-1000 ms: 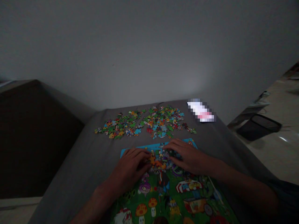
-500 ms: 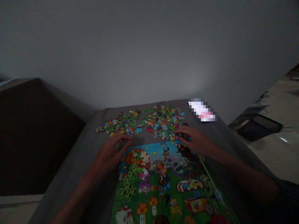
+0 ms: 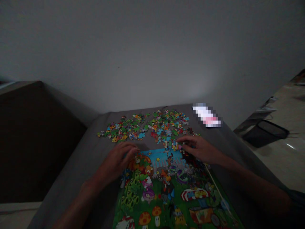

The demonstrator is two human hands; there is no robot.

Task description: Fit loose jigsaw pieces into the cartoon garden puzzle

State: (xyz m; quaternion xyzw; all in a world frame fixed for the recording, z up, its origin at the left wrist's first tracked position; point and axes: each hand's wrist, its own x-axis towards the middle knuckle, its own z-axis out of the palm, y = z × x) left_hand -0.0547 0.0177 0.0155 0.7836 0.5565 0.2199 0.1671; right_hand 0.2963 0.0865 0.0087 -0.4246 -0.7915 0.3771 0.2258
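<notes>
A colourful cartoon jigsaw puzzle (image 3: 162, 187) lies on the grey cloth, with mushrooms, plants and a blue upper strip in its picture. My left hand (image 3: 119, 160) is at its upper left corner, thumb and fingertips drawn together. Whatever is between those fingertips is too small and dark to make out. By the upper right edge is my right hand (image 3: 202, 150), its thumb and forefinger apart around no visible piece. Just left of its fingertips lie loose puzzle pieces (image 3: 168, 132). Another spread of loose pieces (image 3: 124, 127) is beyond my left hand.
A lit phone (image 3: 206, 115), its screen blurred out, lies at the back right of the grey cloth surface (image 3: 78, 165). Behind rises a pale wall (image 3: 143, 57). At left stands a dark box-shaped piece of furniture (image 3: 35, 143). A dark bin (image 3: 267, 133) is on the floor at right.
A pale piece-shaped patch at the puzzle's upper left no longer shows; printed picture is there now. My left hand has moved slightly right and its fingertips have closed. My right hand has shifted slightly.
</notes>
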